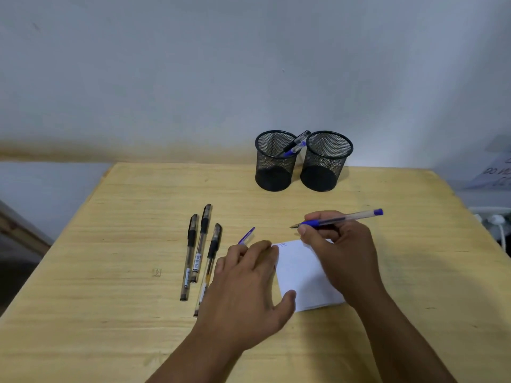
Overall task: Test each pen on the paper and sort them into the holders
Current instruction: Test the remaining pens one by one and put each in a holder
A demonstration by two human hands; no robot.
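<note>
Gripping an uncapped blue pen (338, 219), right hand (338, 254) hovers above paper (301, 275); left hand (249, 288) rests flat, fingers relaxed, on paper edge and worktop (110, 272).

Plain office or study corner: wooden desk (110, 244) against bare wall (193, 64), mesh pen holders (273, 161).

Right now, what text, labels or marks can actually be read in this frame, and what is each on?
Sheet at the right edge: handwriting, perhaps "DO NO", cut off and blurred.
Paper: small blue scribble at its top left corner, not readable.
Black pens: white barcode labels, too small to read.
Table: small faint mark, illegible.
</note>
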